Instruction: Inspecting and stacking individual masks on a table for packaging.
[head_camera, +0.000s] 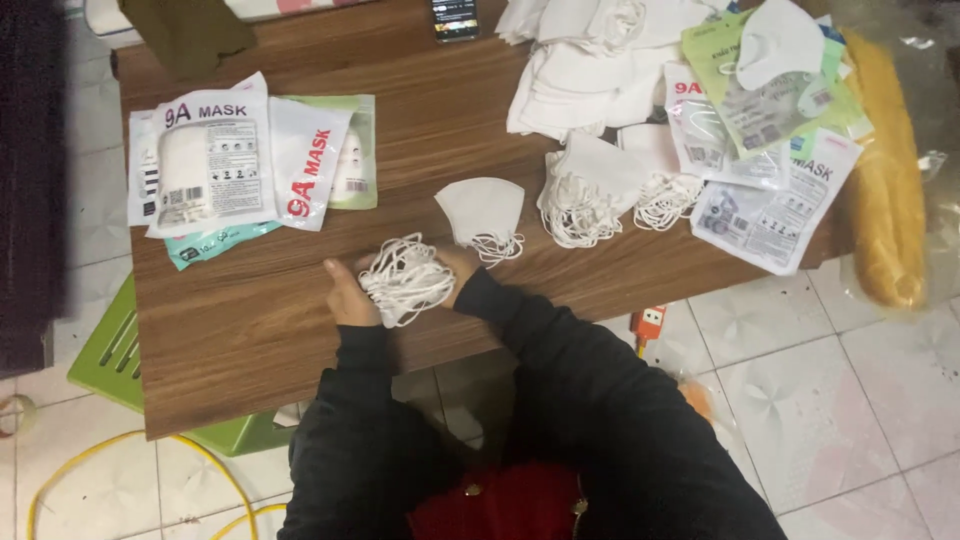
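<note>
Dark sleeves (560, 400) fill the bottom centre of the frame and reach up to the wooden table (250, 330). Both hands sit just left of centre, closed around a stack of white face masks (405, 280) whose elastic loops spill over the top. At the stack's left end the left hand (347, 295) clamps it with curled fingers, while the right hand (458, 268) pinches the right end. Just above the stack lies a single white mask (482, 210), flat on the wood. Further right sit more mask bundles (585, 190), and beyond them, at the upper right, empty printed pouches (770, 190). Sealed mask packets (240, 160) lie overlapping at the upper left. A phone (456, 18) rests at the top edge.
</note>
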